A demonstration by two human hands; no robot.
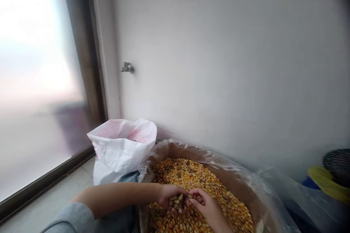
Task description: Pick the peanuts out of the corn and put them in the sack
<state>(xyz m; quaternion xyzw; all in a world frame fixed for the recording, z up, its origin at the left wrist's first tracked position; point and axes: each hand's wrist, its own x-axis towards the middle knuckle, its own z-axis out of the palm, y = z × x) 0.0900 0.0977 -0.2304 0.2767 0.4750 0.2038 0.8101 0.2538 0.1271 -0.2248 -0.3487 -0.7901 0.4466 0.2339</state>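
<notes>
My left hand (172, 198) is cupped palm up over loose corn kernels (188, 173), holding a small heap of tan-brown pieces (178, 201) that look like unshelled peanuts. Right beside it, my right hand (203, 202) has its thumb and fingers pinched together at the edge of that heap. What sits between those fingertips is too small to make out. The yellow and orange kernels, with some darker bits among them, fill a large brown container (229, 174) lined with clear plastic (202, 150).
A white sack (120, 153) with an open top stands left of the container. Behind is a grey wall (218, 62) with a metal tap (127, 67). At right lie a yellow bag (328, 182) and a dark ribbed basket-like thing (339, 165). A bright glass door (32, 98) is at left.
</notes>
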